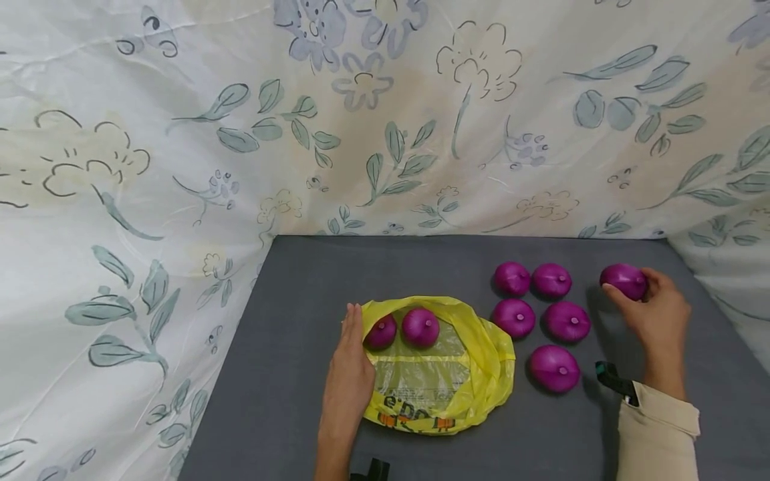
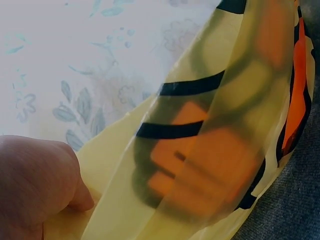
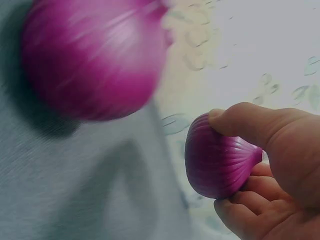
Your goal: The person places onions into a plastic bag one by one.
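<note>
My right hand holds a purple onion off the table at the far right. The right wrist view shows the thumb on one side of that onion and curled fingers below it. My left hand lies with straight fingers along the left side of a yellow plastic bag. The bag's mouth faces up and is wide. Two onions, one of them an onion in full view, sit inside at its far left. In the left wrist view, the hand touches the bag's yellow film.
Several loose onions stand in a loose group between the bag and my right hand, the nearest being an onion. The dark grey tabletop carries everything. A floral cloth hangs behind and to both sides.
</note>
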`<state>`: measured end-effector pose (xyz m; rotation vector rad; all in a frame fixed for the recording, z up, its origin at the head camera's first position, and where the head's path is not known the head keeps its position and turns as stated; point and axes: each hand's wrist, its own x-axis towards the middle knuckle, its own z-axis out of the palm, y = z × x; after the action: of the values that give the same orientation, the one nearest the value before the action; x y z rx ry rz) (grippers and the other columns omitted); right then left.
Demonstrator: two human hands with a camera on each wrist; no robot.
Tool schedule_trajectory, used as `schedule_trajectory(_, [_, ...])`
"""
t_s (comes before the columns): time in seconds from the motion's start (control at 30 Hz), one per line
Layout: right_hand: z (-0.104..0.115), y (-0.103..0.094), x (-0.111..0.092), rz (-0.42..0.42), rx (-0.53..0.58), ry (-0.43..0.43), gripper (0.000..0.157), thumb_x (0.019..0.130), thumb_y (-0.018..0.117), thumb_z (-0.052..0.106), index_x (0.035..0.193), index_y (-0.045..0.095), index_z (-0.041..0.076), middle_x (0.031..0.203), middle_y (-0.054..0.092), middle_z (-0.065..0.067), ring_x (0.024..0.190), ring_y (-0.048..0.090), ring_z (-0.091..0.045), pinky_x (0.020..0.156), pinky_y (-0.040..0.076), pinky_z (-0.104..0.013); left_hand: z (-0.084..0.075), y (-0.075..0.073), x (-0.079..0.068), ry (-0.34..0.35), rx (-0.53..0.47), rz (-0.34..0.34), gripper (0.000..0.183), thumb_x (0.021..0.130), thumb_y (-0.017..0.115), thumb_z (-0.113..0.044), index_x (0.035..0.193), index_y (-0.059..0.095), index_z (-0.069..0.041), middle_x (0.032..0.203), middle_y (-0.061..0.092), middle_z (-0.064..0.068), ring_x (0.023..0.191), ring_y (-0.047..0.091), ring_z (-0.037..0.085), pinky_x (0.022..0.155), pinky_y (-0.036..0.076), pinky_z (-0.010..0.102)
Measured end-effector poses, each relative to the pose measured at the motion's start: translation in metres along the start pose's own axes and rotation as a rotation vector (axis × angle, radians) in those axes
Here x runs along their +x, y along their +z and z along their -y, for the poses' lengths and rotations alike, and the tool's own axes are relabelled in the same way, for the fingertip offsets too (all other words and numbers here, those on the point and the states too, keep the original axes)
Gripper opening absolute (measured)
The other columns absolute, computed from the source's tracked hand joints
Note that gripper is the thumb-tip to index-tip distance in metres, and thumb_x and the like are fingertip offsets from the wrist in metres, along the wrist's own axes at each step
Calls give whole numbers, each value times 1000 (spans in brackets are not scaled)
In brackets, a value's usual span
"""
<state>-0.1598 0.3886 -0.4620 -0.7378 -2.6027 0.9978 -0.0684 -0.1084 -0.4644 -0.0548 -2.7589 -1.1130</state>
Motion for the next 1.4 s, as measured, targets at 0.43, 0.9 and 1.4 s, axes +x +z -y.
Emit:
schedule_trajectory(0.43, [65, -37, -31, -38, 256, -2, 84, 95, 79, 33, 167, 36, 23, 167, 36, -2, 150, 39, -15, 119, 32, -29, 2, 3, 1, 28, -11, -21, 69, 103, 46, 12, 168, 29, -6, 174, 25, 14, 156, 32, 41, 46, 30, 27])
schedule_trajectory(0.9, [111, -55, -72, -116, 372, -203, 77, 91, 85, 18, 158, 50, 28, 160, 51, 3, 146, 48, -11, 113, 37, -22, 2, 3, 0, 18, -8, -26, 68, 104, 43, 12, 168, 29, -7, 174, 24, 11, 157, 28, 35, 65, 47, 37])
schedule_trajectory(1.4, [120, -31, -107, -31, 414, -338, 80, 84, 90, 7, 154, 56, 25, 153, 59, -1, 140, 56, -12, 101, 44, -13, 1, 2, 2, 6, 1, 0, 69, 105, 43, 10, 169, 26, -10, 175, 20, 7, 158, 26, 33, 52, 34, 29])
